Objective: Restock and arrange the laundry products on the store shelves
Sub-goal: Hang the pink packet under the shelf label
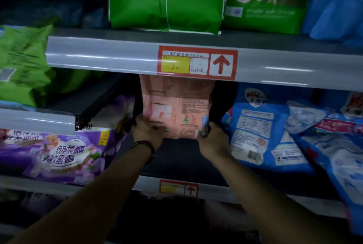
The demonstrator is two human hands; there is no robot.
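A pink detergent bag [176,104] stands upright in the middle gap of the lower shelf [176,157], its printed back facing me and its top hidden behind the shelf rail above. My left hand [146,133], with a dark bead bracelet on the wrist, grips the bag's lower left corner. My right hand [213,138] grips its lower right corner by the barcode. Both arms reach in from below.
Purple bags [59,153] lie left of the gap, blue bags [275,135] lean at the right. Green bags [167,0] stand on the upper shelf, another green bag [21,63] at far left. A grey rail with a red price tag [197,63] runs overhead.
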